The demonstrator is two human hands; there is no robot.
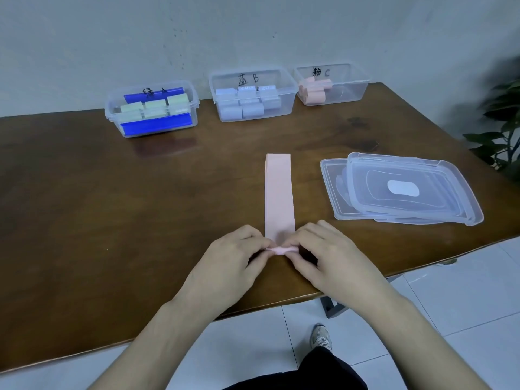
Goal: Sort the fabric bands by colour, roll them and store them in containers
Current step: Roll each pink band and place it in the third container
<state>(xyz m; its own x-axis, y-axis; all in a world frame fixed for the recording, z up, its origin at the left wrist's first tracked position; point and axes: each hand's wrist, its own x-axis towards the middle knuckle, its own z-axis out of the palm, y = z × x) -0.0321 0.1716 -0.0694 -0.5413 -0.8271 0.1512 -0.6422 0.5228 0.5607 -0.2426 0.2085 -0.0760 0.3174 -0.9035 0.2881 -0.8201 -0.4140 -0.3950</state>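
A pink fabric band [279, 192] lies flat on the brown table [112, 206], stretched away from me. Its near end is curled into a small roll. My left hand [233, 257] and my right hand [323, 254] pinch that rolled end from either side. At the back stand three clear containers: the left one [112, 112] holds green rolls, the middle one [289, 92] holds light blue rolls, and the right one [360, 83] holds a few pink rolls [312, 92].
Clear plastic lids [402, 190] are stacked at the right of the band. A potted plant [503, 130] stands beyond the table's right edge. The table's near edge runs just under my wrists, with tiled floor and my shoe below.
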